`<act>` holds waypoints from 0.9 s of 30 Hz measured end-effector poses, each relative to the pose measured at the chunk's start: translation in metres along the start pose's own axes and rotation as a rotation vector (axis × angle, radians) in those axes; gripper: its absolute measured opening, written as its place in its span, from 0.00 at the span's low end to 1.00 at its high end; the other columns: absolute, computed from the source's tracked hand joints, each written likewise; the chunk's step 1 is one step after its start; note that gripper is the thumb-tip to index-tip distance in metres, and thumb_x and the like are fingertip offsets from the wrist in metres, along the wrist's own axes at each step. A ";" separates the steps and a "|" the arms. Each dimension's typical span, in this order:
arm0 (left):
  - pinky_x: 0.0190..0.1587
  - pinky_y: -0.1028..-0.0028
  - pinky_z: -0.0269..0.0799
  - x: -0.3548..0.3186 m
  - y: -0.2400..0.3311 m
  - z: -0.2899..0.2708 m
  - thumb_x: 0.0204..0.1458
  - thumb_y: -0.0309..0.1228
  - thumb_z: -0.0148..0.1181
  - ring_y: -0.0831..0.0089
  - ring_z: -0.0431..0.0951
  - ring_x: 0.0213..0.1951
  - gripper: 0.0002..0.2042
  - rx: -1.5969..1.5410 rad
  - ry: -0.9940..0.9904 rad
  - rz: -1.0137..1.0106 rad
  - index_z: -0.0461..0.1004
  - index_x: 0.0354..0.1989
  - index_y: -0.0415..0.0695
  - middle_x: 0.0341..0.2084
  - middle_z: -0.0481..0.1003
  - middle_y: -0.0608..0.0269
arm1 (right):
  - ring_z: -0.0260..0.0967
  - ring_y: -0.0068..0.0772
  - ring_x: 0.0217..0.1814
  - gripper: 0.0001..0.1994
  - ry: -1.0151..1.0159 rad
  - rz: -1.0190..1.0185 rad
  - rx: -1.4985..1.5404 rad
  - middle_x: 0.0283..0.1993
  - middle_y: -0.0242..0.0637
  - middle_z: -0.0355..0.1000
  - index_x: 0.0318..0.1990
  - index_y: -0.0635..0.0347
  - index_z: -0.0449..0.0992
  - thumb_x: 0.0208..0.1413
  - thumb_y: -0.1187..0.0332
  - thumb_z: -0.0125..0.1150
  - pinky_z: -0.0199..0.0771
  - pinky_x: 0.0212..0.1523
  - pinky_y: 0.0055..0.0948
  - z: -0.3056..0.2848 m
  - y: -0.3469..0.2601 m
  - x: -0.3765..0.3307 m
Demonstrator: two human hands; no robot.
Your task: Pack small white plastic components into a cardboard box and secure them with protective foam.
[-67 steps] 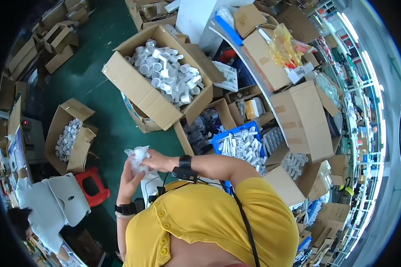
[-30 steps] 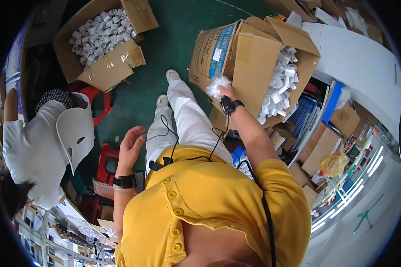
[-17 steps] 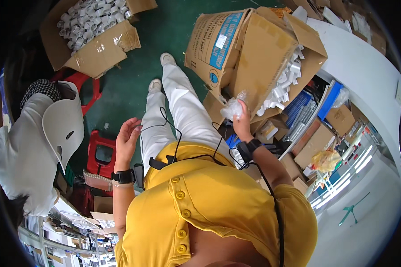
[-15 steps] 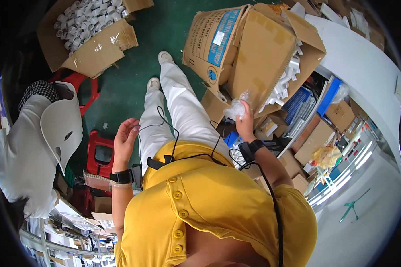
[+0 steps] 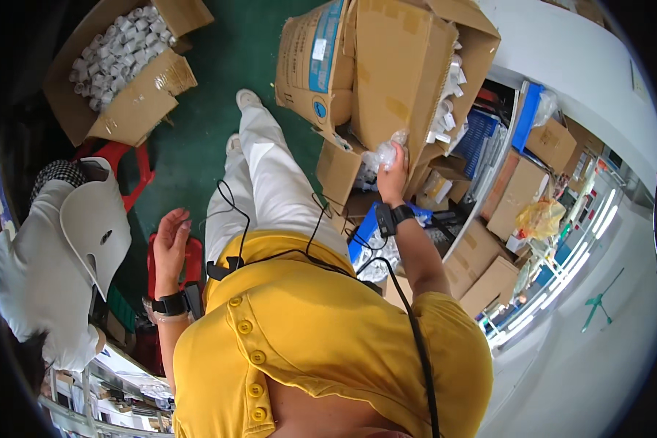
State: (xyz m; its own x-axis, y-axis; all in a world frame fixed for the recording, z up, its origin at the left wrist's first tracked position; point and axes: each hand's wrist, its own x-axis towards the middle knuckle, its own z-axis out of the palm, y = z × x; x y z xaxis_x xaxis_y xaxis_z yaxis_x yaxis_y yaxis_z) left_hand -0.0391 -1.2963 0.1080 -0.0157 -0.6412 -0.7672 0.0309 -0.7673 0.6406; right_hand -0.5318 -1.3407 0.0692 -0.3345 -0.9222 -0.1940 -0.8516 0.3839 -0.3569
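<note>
My right hand [image 5: 393, 175] grips a crumpled clear plastic bag [image 5: 379, 155] at the near lower corner of a large cardboard box [image 5: 394, 73]. White plastic pieces [image 5: 445, 120] show in that box's open side. My left hand [image 5: 171, 237] hangs at my left side, above a red plastic stool [image 5: 186, 266]. It looks empty, with fingers loosely bent and apart. Both wrists wear black bands.
Upper left, an open carton [image 5: 128, 109] holds many white cylindrical pieces. A person in a white cap [image 5: 98, 230] is close on my left. Beside my right forearm is a blue bin [image 5: 365, 241] with white items. Black cables [image 5: 306, 255] cross my waist.
The whole view has shifted, so boxes and body appear further left. My right hand still holds the plastic bag by the box corner. The fingers of my left hand have loosened a little.
</note>
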 end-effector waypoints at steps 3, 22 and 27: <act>0.48 0.79 0.66 0.008 -0.005 -0.004 0.57 0.26 0.51 0.77 0.70 0.46 0.14 0.096 -0.041 0.097 0.65 0.51 0.39 0.44 0.71 0.64 | 0.64 0.49 0.54 0.30 -0.139 0.092 0.138 0.52 0.45 0.66 0.57 0.58 0.60 0.42 0.82 0.53 0.64 0.54 0.37 0.015 0.006 -0.003; 0.48 0.74 0.69 0.113 0.164 0.048 0.54 0.23 0.52 0.71 0.74 0.44 0.13 0.135 -0.069 0.331 0.66 0.48 0.35 0.41 0.74 0.57 | 0.67 0.25 0.47 0.25 -0.656 0.144 1.173 0.49 0.33 0.68 0.58 0.60 0.61 0.49 0.79 0.52 0.69 0.43 0.26 -0.018 -0.080 0.133; 0.41 0.77 0.71 0.155 0.201 0.043 0.53 0.26 0.54 0.73 0.75 0.40 0.14 0.384 -0.092 0.294 0.68 0.48 0.38 0.41 0.74 0.60 | 0.71 0.30 0.45 0.25 -0.640 0.374 1.204 0.47 0.36 0.68 0.56 0.58 0.60 0.48 0.76 0.53 0.74 0.38 0.29 -0.045 -0.091 0.170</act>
State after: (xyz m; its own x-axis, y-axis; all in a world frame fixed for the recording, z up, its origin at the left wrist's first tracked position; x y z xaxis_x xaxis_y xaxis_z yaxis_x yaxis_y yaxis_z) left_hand -0.0786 -1.5505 0.1193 -0.1500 -0.8169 -0.5569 -0.3228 -0.4920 0.8086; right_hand -0.5297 -1.5348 0.1099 0.0547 -0.7040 -0.7081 0.2147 0.7008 -0.6802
